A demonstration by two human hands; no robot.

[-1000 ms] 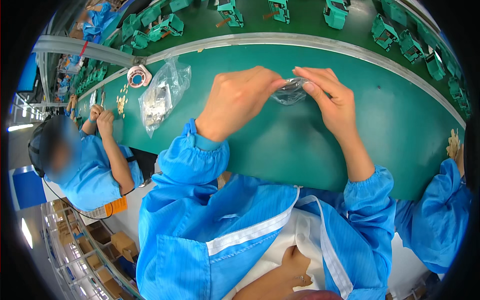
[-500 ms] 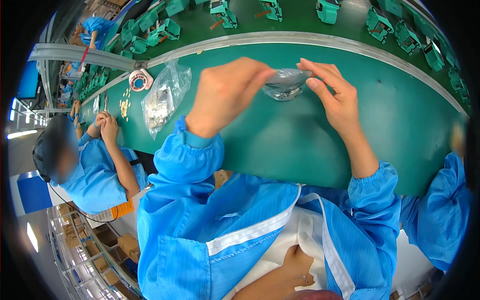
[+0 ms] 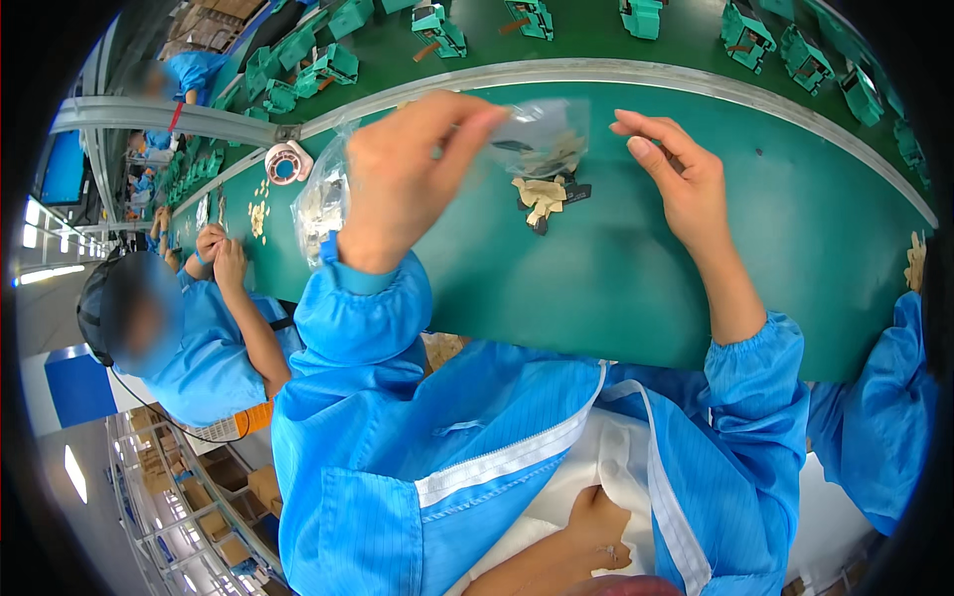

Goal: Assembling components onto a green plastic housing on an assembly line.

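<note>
My left hand [image 3: 402, 174] is closed on one edge of a small clear plastic bag [image 3: 558, 117], held tilted over the green tabletop [image 3: 616, 288]. Some pale and dark pieces still show through the plastic. Just beneath the bag lies a small heap of flat cream-coloured pieces [image 3: 540, 197], with a few dark ones among them; their exact kind is too small to make out. To the right of the bag and apart from it, my right hand [image 3: 686, 184] is raised, thumb and fingers separated, holding nothing.
A larger clear bag of parts [image 3: 323, 209] lies partly behind my left wrist. Beyond it are a tape roll [image 3: 286, 164] and scattered cream pieces [image 3: 258, 214]. Green fixtures [image 3: 437, 32] line the belt behind a metal rail [image 3: 556, 70]. A co-worker [image 3: 214, 343] sits at left; another's sleeve [image 3: 884, 417] shows at right.
The bag has come away from my right hand and tipped up in my left. A heap of pieces now lies on the table below it. My right hand has shifted slightly right and opened.
</note>
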